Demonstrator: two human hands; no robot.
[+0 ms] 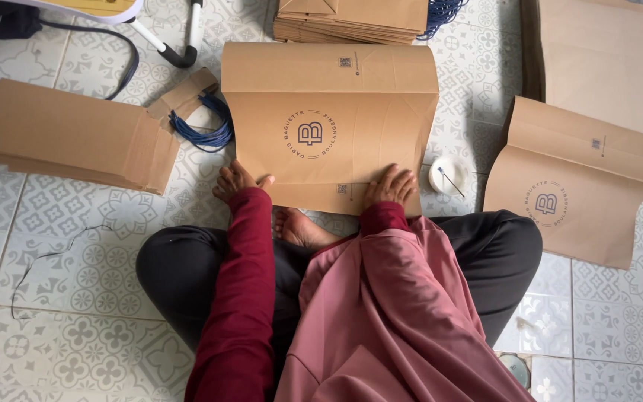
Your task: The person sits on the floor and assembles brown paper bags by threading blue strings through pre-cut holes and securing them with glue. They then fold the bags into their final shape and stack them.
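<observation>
Looking straight down at a person sitting cross-legged on a patterned tiled floor, and both hands are on the flat brown paper bag lying at centre frame, just above the knees. The left hand presses down on the bag's lower left corner, fingers spread flat, nothing gripped. The right hand sits on the lower right edge with fingers curled over the folded strip there; whether it pinches that fold or only pins it, the angle doesn't quite tell.

The bag itself is light, thin kraft paper, stiff enough to hold a crease yet quick to dent or tear if tugged. It would slide easily on glazed tile, so flat palms at the corners look like the sensible hold, with fingertips along the fold line rather than the middle of the panel.

Around it: a second bag of the same kind lies at right, well apart. A small white dish sits between the two, just beside the right hand. At left, a stack of folded bags, with a bundle of blue cord touching the centre bag's left edge. Another stack waits at the top of frame, more blue cord beside it.
</observation>
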